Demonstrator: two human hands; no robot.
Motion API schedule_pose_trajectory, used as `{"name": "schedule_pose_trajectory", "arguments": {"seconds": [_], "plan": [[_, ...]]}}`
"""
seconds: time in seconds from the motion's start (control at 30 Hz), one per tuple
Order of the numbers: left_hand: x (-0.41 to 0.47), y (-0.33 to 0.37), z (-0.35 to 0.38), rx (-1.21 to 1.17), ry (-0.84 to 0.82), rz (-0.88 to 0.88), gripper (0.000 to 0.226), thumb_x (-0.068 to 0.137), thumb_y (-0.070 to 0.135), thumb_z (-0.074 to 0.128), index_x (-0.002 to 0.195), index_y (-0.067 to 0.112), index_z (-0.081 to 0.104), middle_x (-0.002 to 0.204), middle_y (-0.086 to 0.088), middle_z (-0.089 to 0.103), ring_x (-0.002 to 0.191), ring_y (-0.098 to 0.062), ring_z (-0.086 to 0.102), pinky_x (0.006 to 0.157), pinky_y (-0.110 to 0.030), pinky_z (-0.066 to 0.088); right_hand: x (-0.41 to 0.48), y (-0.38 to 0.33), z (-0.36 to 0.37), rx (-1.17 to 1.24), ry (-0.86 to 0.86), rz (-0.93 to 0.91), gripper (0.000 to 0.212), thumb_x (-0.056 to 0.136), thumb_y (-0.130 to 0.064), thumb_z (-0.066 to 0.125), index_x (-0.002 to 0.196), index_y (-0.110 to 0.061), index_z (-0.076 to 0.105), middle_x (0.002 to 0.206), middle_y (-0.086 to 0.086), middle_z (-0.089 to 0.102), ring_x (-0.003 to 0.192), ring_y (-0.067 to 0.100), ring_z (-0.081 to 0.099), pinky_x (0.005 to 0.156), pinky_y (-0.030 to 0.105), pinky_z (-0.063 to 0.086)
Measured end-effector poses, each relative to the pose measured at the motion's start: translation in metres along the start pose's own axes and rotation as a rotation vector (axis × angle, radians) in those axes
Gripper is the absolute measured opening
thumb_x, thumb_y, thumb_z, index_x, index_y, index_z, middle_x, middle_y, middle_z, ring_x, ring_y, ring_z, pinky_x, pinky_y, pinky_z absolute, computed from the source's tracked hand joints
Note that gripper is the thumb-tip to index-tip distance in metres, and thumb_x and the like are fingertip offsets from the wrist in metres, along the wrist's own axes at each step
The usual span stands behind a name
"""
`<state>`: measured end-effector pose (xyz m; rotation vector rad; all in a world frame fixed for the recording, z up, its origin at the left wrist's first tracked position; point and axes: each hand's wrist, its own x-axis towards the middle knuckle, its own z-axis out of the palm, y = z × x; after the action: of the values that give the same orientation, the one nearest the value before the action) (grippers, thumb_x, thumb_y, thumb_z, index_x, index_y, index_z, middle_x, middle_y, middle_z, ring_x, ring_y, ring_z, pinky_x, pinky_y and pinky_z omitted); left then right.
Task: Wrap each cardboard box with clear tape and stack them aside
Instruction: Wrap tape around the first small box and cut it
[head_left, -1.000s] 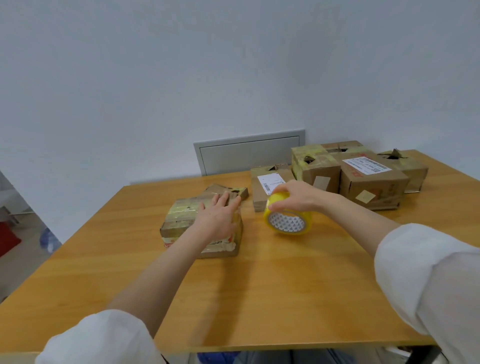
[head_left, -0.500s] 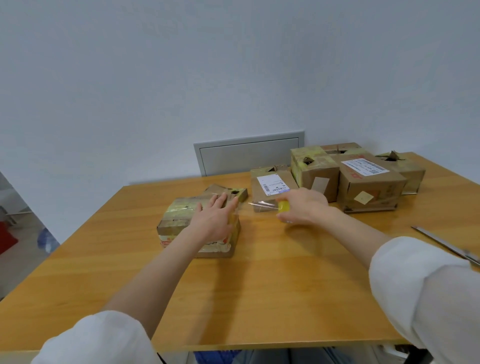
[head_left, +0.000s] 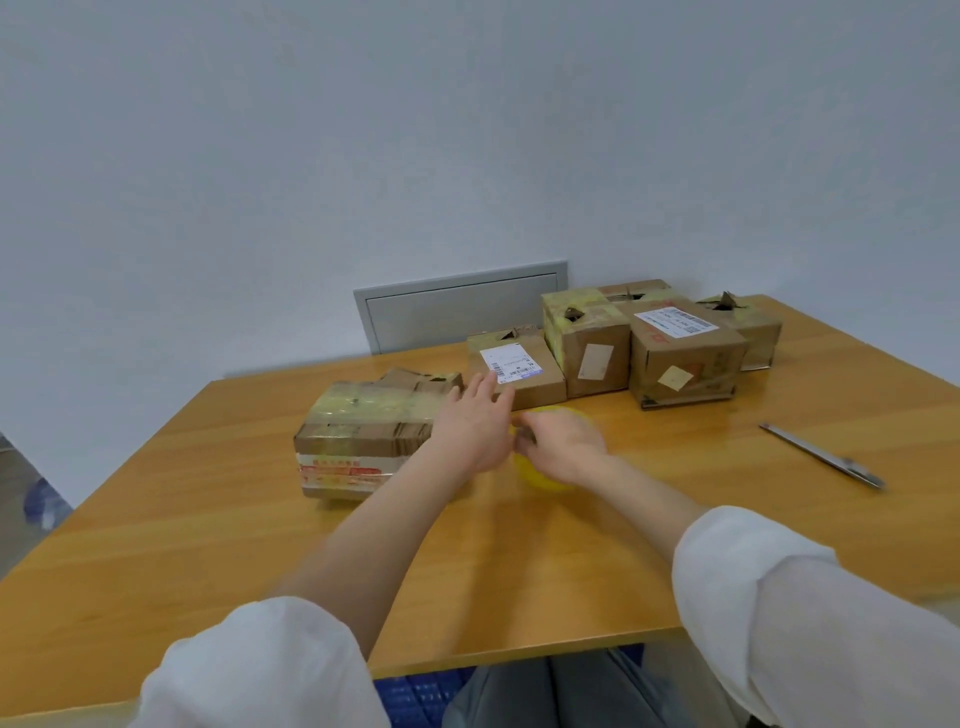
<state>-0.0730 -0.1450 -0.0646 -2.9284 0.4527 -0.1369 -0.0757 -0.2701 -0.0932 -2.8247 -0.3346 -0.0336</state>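
Cardboard box (head_left: 363, 431) mid-left on table (head_left: 519, 561): judged light, stiff, tape-slick, best held by opposite sides; left hand (head_left: 475, 426) flat-fingered at its right end, right hand (head_left: 563, 449) curled round yellow tape roll (head_left: 540, 475).

Taped flat box (head_left: 363, 431) lying flat; yellow tape roll (head_left: 537, 475) just right; other boxes (head_left: 680, 358) clustered behind.
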Motion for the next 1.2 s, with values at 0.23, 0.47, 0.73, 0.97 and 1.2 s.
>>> {"name": "schedule_pose_trajectory", "arguments": {"seconds": [0.23,0.47,0.73,0.97,1.2], "plan": [[0.027,0.089,-0.018,-0.004,0.062,0.15,0.052,0.096,0.02,0.045,0.146,0.015,0.031,0.153,-0.009,0.027,0.138,-0.026,0.03,0.103,-0.039,0.037,-0.034,0.072,-0.023,-0.021,0.246,0.354,0.037,0.096,-0.013,0.045,0.133,-0.018,0.049,0.135,0.007,0.047,0.124,0.027,0.042,0.093,0.038,0.044],[0.04,0.181,-0.017,-0.055,-0.023,0.306,0.054,0.095,0.02,0.047,0.146,0.016,0.032,0.155,-0.007,0.025,0.138,-0.026,0.032,0.101,-0.04,0.04,-0.073,0.14,-0.034,-0.057,0.165,0.556,0.036,0.096,-0.017,0.047,0.131,-0.016,0.049,0.139,0.009,0.041,0.127,0.028,0.038,0.095,0.037,0.041],[0.051,0.23,-0.012,-0.028,-0.05,0.37,0.053,0.095,0.025,0.049,0.145,0.017,0.034,0.15,-0.008,0.032,0.135,-0.025,0.037,0.096,-0.039,0.043,-0.096,0.185,-0.035,-0.129,0.177,0.641,0.036,0.095,-0.023,0.053,0.131,-0.019,0.052,0.137,0.009,0.042,0.127,0.028,0.037,0.097,0.037,0.038],[0.06,0.216,-0.006,-0.023,-0.054,0.35,0.052,0.097,0.025,0.047,0.146,0.017,0.032,0.153,-0.007,0.029,0.136,-0.025,0.036,0.096,-0.04,0.045,-0.094,0.196,-0.035,-0.1,0.091,0.68,0.039,0.1,-0.011,0.035,0.134,-0.018,0.05,0.138,0.009,0.042,0.128,0.029,0.039,0.098,0.037,0.039],[0.061,0.154,-0.004,-0.32,-0.008,0.11,0.044,0.094,0.016,0.046,0.138,0.011,0.046,0.135,-0.009,0.051,0.119,-0.026,0.052,0.091,-0.038,0.05,-0.057,0.16,-0.032,0.397,0.203,0.645,0.034,0.096,-0.009,0.045,0.13,-0.013,0.05,0.127,0.011,0.057,0.11,0.03,0.056,0.084,0.034,0.046]]}}
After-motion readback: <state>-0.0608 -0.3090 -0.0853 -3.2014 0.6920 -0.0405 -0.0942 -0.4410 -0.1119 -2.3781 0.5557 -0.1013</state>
